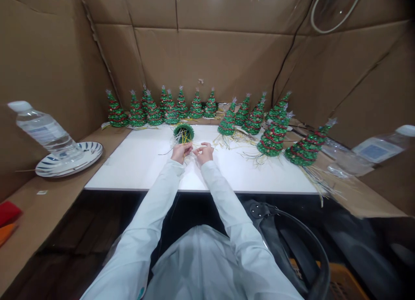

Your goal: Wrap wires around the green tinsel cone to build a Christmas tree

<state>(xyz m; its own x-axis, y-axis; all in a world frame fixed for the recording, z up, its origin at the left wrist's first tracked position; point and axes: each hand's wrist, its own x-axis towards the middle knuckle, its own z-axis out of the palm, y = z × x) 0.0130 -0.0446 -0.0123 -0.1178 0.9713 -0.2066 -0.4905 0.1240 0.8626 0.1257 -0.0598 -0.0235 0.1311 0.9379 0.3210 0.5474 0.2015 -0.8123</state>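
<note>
Brown cardboard walls (210, 62) rise behind a cardboard bench top (42, 218) carrying a white board (136, 170). At far left, a clear plastic water bottle (43, 129) tilts with its base over a blue-striped plate (69, 159). A row of glittery green tree ornaments (171, 110) with red bands stands along the back. At the board's rear middle, a small green cone (183, 132) sits tipped toward the person, its open end showing yellow strands (185, 140). The left hand (180, 153) is clenched around those strands just below the cone. The right hand (204, 154) is just beside it, fingers curled near thin strands; whether it grips one, I cannot tell. Farther right, more green trees (274, 133) tilt with straw fringes, near a second plastic bottle (379, 146) lying on the bench.
</note>
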